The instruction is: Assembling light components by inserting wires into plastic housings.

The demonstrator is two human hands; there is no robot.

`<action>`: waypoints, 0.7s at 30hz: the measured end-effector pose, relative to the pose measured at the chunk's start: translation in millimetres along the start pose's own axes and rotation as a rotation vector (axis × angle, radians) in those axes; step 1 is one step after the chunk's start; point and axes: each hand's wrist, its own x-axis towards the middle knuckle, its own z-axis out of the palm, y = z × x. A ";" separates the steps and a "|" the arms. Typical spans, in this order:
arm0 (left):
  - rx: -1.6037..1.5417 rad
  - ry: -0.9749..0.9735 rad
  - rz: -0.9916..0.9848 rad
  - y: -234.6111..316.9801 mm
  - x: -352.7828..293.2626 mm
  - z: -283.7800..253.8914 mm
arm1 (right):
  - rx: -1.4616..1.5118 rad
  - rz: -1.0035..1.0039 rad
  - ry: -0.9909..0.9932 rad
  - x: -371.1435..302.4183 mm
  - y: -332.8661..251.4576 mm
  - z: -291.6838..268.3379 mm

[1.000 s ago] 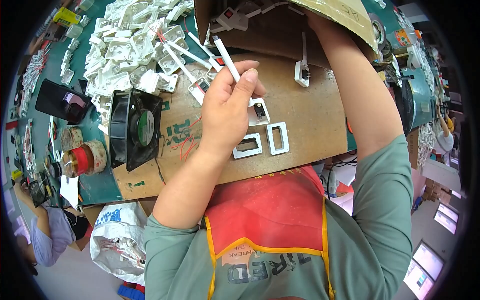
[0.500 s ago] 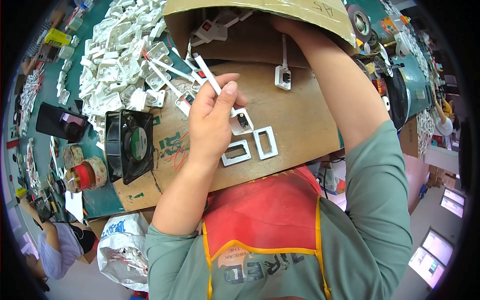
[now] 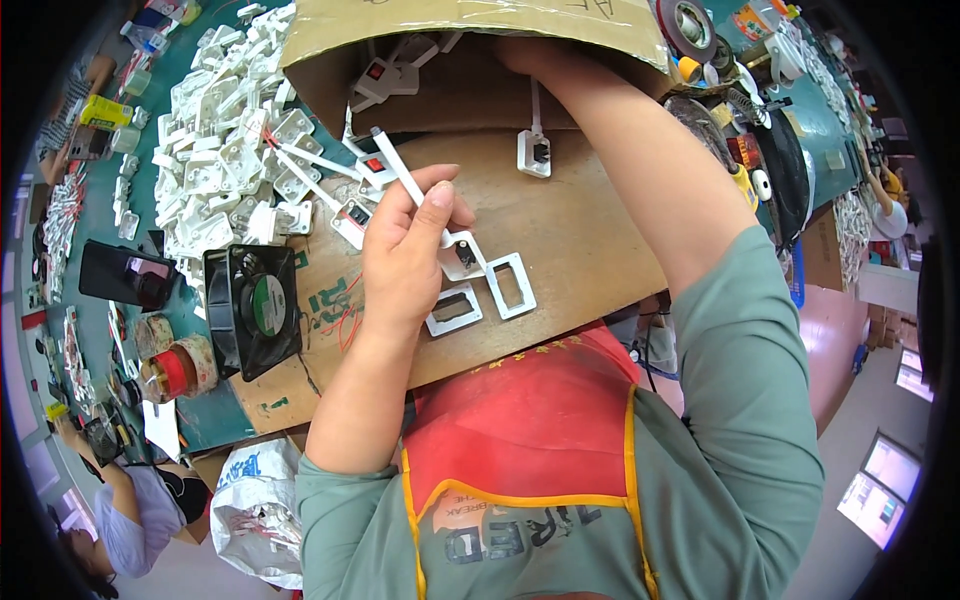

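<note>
My left hand (image 3: 405,250) is closed around a slim white stem (image 3: 396,165), its thumb pressed on it. In line with the stem, a white socket housing (image 3: 462,257) with a black insert shows just past the hand; the hand hides whether they join. Two white rectangular frames (image 3: 511,285) lie beside it on the wooden board. Deep in a cardboard box (image 3: 480,35) is my right hand (image 3: 520,58), its fingers hidden by the box. Below its opening lies another white socket (image 3: 535,155) on a white stem. White pieces with red switches (image 3: 376,168) lie left of the stem.
A large heap of white plastic housings (image 3: 215,150) covers the bench at the left. Nearer are a black fan (image 3: 252,310) and a jar with a red band (image 3: 178,370). Tape rolls (image 3: 688,25) stand right of the box. A white sack (image 3: 258,510) sits below the bench edge.
The view has shifted, so the bench things appear slightly further left. My left hand keeps its grip on the stem, and my right hand stays inside the box.
</note>
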 end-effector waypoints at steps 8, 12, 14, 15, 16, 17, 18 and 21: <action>-0.008 -0.007 -0.018 3.3 -1.8 -0.8 | 0.052 0.051 0.028 -7.7 -4.0 -9.9; 0.018 0.048 -0.017 3.0 -1.2 1.1 | -0.320 0.151 -0.141 6.1 -10.6 -4.2; -0.069 0.060 0.017 -0.8 1.3 -3.4 | -0.223 0.256 -0.103 -1.9 -38.4 -2.6; -0.139 0.050 0.006 -1.4 1.9 -4.4 | -0.287 0.352 -0.417 -0.1 -60.0 -20.4; -0.205 0.041 -0.004 0.7 1.6 -4.3 | -0.217 0.310 -0.684 -3.9 -62.4 -22.3; -0.225 0.075 -0.033 1.5 1.4 -8.3 | 0.008 0.351 -0.517 -20.0 -73.5 -27.3; -0.261 0.032 -0.049 5.1 -1.6 -7.8 | 0.285 0.387 -0.545 -34.9 -84.1 -33.8; -0.192 0.066 -0.099 15.0 -5.2 9.4 | 0.690 0.463 -0.556 -78.0 -114.6 -61.4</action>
